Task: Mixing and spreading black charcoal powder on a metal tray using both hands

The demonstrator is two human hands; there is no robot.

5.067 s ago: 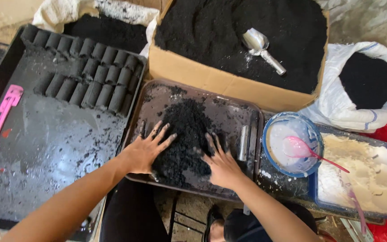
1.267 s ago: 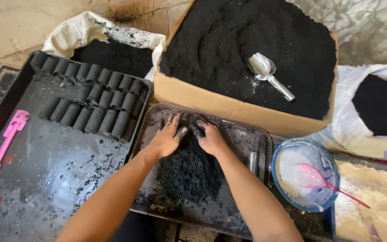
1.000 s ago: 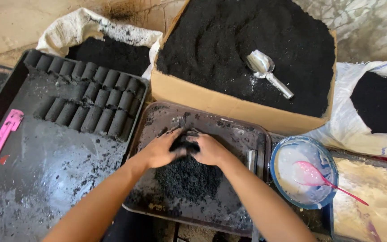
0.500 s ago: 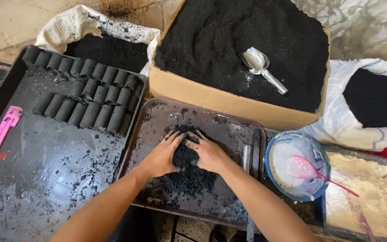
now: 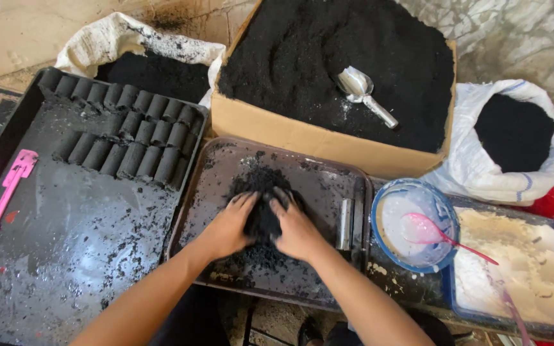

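Pressing black powder heap (image 5: 261, 218) on tray (image 5: 328, 182); left hand (image 5: 229, 225), right hand (image 5: 296, 229) fingers cupped around it.

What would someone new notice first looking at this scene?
Both hands, left hand and right hand, press a heap of black powder together on the brown tray at centre. Behind it sits a cardboard box of the same powder with a metal scoop; rows of black cylinders line the left tray.

The bare concrete floor (image 5: 27, 38) carries a wide black metal tray (image 5: 65, 256), a brown rectangular tray (image 5: 328, 186), a soot-filled cardboard box (image 5: 302, 134) and white sacks (image 5: 482, 173).
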